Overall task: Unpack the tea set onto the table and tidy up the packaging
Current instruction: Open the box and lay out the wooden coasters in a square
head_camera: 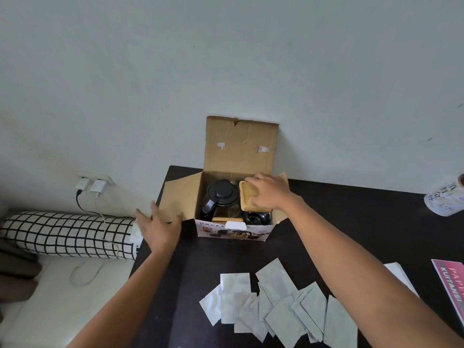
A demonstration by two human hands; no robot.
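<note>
An open cardboard box (233, 231) stands on the dark table (334, 212), its lid flap upright against the wall. Inside I see a black-lidded glass teapot (222, 197), a light wooden tray (247, 195) at the right, and dark cups (258, 218) at the front right. My right hand (268, 193) reaches into the box and grips the wooden tray from above. My left hand (160, 226) lies flat with fingers spread on the box's left side flap (175, 199), holding nothing.
Several flat silvery pouches (273, 305) lie scattered on the near table. A pink printed booklet (452, 282) sits at the right edge, a white wrapped bottle (445, 197) at far right. Left of the table are a checked bolster (67, 234), chargers (91, 184) and cables.
</note>
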